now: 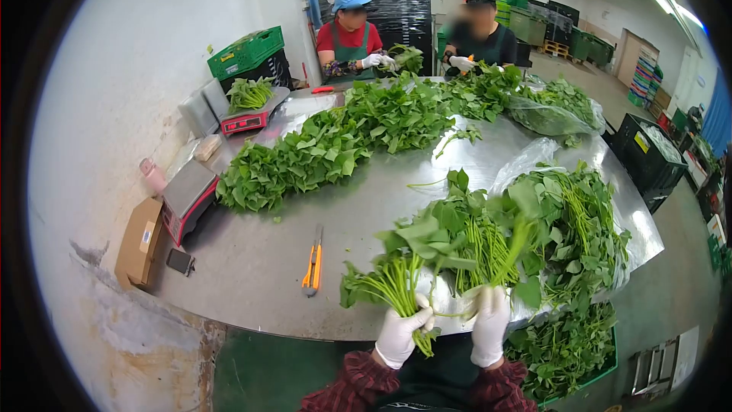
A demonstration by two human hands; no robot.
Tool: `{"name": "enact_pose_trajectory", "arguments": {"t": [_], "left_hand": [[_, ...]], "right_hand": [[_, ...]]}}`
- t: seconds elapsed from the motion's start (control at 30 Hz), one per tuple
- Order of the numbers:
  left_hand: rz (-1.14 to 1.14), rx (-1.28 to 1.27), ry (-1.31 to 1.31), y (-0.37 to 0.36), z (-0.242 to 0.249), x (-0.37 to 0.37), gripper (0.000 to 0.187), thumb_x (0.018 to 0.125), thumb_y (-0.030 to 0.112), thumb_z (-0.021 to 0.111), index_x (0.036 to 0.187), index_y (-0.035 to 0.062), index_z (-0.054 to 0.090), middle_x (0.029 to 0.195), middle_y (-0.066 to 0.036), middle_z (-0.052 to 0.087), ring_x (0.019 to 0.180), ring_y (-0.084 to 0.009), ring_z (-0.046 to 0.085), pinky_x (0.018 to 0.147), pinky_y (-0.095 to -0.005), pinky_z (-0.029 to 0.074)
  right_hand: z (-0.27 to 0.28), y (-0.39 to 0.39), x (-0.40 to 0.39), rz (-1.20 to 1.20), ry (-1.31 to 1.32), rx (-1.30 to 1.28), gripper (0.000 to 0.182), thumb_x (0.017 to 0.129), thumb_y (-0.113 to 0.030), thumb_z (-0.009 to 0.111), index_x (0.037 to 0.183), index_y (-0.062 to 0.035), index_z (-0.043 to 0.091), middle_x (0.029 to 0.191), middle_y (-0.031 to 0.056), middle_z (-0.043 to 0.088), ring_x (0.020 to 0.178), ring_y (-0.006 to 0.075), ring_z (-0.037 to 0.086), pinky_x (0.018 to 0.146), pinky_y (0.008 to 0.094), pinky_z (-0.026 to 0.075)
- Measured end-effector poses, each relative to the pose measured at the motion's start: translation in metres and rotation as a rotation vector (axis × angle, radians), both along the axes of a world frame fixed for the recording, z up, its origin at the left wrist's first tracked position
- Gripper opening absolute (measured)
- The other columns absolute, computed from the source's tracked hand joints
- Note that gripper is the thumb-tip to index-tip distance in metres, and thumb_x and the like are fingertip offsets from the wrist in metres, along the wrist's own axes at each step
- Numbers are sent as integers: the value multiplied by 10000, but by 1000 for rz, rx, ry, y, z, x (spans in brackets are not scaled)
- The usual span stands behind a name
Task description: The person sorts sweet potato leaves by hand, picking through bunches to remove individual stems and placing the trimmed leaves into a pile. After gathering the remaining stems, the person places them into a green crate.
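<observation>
Gripping a leafy bunch (390, 284) over the table (255, 282), the left hand (398, 338) could shed stems if its hold slackens, while the right hand (489, 328), pinching blurred sprigs (515, 252) beside the heap (583, 221), could snag neighbouring leaves.

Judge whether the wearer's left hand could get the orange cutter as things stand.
Probably yes: bare tabletop leaves the way to the orange cutter free, though the left hand must first release its bunch.

Cutter (312, 265) orange; sleeves (355, 383) dark red (plaid, by look of it); greens (324, 154) green; gloves (398, 335) white.
</observation>
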State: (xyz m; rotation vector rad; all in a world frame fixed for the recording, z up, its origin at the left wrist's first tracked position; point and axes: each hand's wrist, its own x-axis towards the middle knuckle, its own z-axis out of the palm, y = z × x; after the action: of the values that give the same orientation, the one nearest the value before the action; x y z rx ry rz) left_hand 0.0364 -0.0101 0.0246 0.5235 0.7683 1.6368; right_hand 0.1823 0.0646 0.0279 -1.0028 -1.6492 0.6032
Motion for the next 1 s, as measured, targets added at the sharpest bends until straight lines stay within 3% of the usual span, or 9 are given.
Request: {"name": "enact_pose_trajectory", "arguments": {"t": [0.13, 0.2, 0.27, 0.3, 0.33, 0.4, 0.53, 0.73, 1.0], "left_hand": [[50, -83, 322, 8, 5, -17, 72, 853, 20, 552, 913, 59, 541, 840, -80, 587, 605, -103, 507, 564, -226, 411], [134, -414, 800, 22, -15, -47, 173, 851, 124, 590, 980, 12, 614, 695, -48, 607, 589, -92, 526, 563, -247, 412], [670, -169, 1559, 30, -24, -69, 241, 835, 180, 616, 939, -38, 608, 809, -186, 652, 608, -264, 612, 551, -364, 445], [517, -405, 1684, 28, -33, -78, 198, 864, 163, 588, 937, -19, 617, 775, -142, 653, 548, -204, 587, 507, -318, 425], [512, -403, 1682, 29, -26, -76, 198, 864, 163, 588, 937, -19, 617, 775, -142, 653, 548, -204, 587, 507, -318, 425], [519, -260, 671, 24, 1, -71, 160, 891, 158, 564, 895, 10, 625, 723, -72, 627, 519, -130, 545, 481, -255, 399], [333, -122, 269, 14, 14, -53, 141, 918, 138, 520, 959, 14, 574, 787, -71, 587, 549, -101, 497, 467, -206, 366], [99, -3, 86, 13, -1, -20, 218, 932, 184, 507, 1046, 4, 553, 892, -86, 588, 686, -131, 521, 553, -239, 402], [39, -125, 142, 3, -2, -15, 207, 877, 158, 603, 1021, 12, 581, 853, -43, 613, 654, -102, 524, 540, -226, 403]], "right_hand": [[32, 32, 31, -96, 267, -320, 223, 964, -136, 410, 786, -19, 474, 685, 64, 579, 462, 95, 521, 433, 216, 406], [33, 34, 35, 5, 293, -376, 230, 968, -194, 433, 804, -37, 468, 714, 49, 586, 462, 71, 498, 424, 194, 387], [35, 26, 33, 89, 231, -357, 226, 966, -186, 437, 809, -26, 464, 726, 57, 605, 471, 74, 513, 437, 196, 405], [32, 22, 31, 93, 190, -345, 220, 963, -177, 440, 808, -23, 470, 718, 60, 605, 472, 75, 519, 443, 198, 411], [26, 18, 29, 101, 149, -336, 214, 960, -168, 443, 808, -21, 476, 710, 62, 605, 473, 77, 524, 449, 200, 418], [13, 13, 25, 126, -13, -281, 211, 953, -134, 439, 791, -10, 492, 668, 55, 590, 482, 90, 547, 464, 207, 434], [0, 0, 8, 232, -31, -263, 200, 937, -109, 467, 770, -5, 504, 637, 63, 566, 473, 116, 558, 456, 232, 439], [-1, -24, -10, 349, -352, 39, 108, 816, -94, 590, 778, -44, 503, 649, 146, 496, 603, 355, 519, 528, 416, 418], [-13, -27, -4, 567, -441, -102, 299, 807, -290, 649, 716, -43, 507, 605, 138, 517, 567, 357, 540, 503, 418, 421]]}}
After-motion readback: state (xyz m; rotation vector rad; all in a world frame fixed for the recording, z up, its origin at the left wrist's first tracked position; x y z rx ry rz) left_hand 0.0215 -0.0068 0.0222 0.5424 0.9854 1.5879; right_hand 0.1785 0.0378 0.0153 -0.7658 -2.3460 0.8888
